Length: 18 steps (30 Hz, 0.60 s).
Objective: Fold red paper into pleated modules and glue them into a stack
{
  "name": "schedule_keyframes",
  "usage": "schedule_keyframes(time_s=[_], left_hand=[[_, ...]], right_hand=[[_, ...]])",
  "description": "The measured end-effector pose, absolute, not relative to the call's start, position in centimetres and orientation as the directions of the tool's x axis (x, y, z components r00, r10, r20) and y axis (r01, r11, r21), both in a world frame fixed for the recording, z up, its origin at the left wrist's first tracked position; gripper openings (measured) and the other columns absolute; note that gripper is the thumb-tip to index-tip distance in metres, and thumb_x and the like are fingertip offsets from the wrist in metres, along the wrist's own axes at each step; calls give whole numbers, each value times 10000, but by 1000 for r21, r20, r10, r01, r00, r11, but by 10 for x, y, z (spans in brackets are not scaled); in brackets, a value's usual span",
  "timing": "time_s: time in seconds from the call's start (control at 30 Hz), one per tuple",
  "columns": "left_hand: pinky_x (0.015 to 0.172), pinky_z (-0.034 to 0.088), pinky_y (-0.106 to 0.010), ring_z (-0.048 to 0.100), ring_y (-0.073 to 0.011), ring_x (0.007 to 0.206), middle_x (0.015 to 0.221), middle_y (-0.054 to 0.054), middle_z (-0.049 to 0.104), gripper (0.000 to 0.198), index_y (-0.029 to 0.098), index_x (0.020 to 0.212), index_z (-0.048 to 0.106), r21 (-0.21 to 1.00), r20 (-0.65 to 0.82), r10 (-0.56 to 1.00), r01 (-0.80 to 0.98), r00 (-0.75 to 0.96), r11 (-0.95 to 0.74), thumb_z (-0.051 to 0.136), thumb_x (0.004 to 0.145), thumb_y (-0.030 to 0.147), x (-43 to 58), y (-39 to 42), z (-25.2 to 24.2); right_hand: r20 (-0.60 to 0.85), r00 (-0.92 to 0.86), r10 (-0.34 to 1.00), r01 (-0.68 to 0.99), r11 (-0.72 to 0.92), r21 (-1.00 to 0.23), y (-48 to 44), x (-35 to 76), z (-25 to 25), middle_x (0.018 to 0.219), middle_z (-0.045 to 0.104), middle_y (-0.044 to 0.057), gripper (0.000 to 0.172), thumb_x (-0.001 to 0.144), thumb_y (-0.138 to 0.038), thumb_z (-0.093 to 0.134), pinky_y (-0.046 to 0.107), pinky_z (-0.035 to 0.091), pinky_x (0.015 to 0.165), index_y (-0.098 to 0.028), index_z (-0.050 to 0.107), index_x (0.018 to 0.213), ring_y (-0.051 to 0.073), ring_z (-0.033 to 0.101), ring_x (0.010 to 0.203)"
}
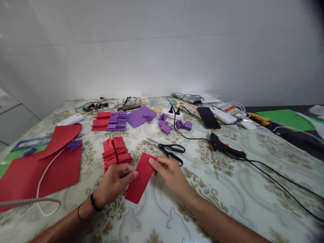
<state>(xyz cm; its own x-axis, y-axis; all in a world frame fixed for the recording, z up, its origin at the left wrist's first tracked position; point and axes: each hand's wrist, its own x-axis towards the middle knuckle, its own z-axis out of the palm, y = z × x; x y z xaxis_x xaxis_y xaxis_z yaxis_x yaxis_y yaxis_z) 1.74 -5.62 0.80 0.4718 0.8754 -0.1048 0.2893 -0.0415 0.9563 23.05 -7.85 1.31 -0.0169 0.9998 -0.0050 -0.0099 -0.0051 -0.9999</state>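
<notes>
A red strip [138, 184] is held just above the near middle of the table, pinched by the left hand [118, 179] at its left edge and the right hand [168, 170] at its far right. Its long axis slants from near left to far right. It looks flat, its folding seemingly not begun; beyond, red pieces [118, 148] and purple pieces [116, 120] lie already folded.

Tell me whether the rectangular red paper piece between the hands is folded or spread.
Spread, as far as shows: the rectangular red paper piece presents one smooth face, with no visible fold line.
</notes>
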Motion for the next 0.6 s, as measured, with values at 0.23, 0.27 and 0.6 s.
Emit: schedule_keyframes(time_s=[0.23,0.27,0.6], left_hand=[[571,394,-221,565,-130,615,696,-23,689,321,139,793,729,966,-101,878,258,468,-26,700,904,438,19,-56,11],[573,398,-222,571,-131,619,702,-24,694,313,140,797,734,965,-101,877,260,469,-28,700,907,431,19,-56,11],[589,405,-224,578,-134,640,722,-23,699,305,141,812,737,967,-123,868,256,481,-5,711,896,433,18,-56,9]], right_hand=[[1,-14,1000,-6,1,-1000,-79,232,12,580,486,-21,487,867,-577,676,285,365,583,-199,559,584,142,436,587],[-5,-11,1000,-1,-5,-1000,-79,232,12,582,485,-22,486,866,-577,678,286,360,584,-200,557,584,143,436,589],[-19,-2,1000,15,-19,-1000,-78,232,10,587,472,-25,477,870,-563,669,282,334,584,-193,547,594,136,422,598]])
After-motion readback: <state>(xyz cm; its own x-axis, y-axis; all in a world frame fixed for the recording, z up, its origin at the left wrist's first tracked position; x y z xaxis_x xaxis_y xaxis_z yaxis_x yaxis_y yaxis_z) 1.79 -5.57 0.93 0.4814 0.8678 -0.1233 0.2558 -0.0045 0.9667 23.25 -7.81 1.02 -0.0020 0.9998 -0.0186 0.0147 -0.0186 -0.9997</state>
